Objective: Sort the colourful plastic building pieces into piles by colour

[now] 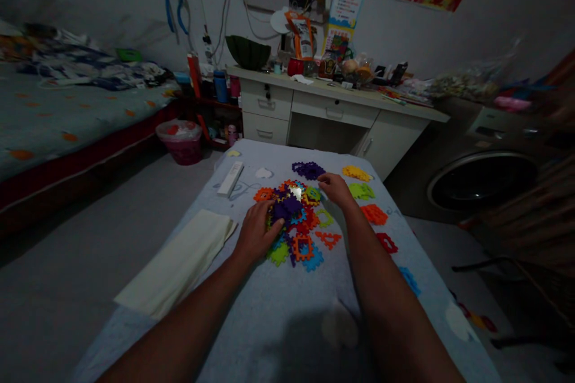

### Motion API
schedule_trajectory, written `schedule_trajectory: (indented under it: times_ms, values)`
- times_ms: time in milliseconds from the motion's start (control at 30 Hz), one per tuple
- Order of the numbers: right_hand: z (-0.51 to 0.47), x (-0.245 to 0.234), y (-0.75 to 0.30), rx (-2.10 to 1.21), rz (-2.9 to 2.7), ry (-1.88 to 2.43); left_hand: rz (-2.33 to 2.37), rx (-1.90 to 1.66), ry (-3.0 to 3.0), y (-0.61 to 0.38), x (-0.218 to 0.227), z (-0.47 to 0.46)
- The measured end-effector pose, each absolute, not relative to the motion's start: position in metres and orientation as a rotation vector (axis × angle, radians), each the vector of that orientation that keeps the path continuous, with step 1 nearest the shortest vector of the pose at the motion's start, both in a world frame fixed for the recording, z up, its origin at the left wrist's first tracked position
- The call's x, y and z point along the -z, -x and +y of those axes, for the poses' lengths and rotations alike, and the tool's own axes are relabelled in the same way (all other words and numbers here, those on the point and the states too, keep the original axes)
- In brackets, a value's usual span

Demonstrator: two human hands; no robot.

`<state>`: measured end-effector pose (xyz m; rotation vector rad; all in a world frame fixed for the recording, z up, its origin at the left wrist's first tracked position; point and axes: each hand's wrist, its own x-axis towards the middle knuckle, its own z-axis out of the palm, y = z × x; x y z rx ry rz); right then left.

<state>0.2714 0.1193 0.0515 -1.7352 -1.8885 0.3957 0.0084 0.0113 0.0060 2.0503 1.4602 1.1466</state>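
Observation:
A heap of mixed coloured plastic interlocking pieces (300, 221) lies in the middle of a table covered with a grey cloth (287, 311). My left hand (256, 232) rests on the heap's left side, its fingers lying over purple pieces; whether it grips one is unclear. My right hand (336, 188) reaches to the heap's far right edge, fingers curled down near a purple pile (308, 170). Along the right side lie sorted piles: yellow (357, 173), green (362, 191), orange (374, 214), red (387, 243) and blue (409, 280).
A folded cream cloth (179, 260) and a white remote-like bar (230, 178) lie on the table's left. Beyond stand a cluttered white desk (332, 108), a pink bin (182, 140), a bed (54, 114) on the left and a washing machine (485, 173) on the right.

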Motion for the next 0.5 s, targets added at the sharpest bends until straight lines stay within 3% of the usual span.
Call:
schedule_trajectory:
  times_ms: [133, 500]
  values:
    - [0.097, -0.052, -0.27, -0.516, -2.013, 1.716, 1.458, -1.148, -2.049, -0.009, -0.007, 0.011]
    - [0.084, -0.051, -0.262, -0.416, -2.023, 1.765, 1.451, -1.138, -2.066, -0.008, -0.006, 0.012]
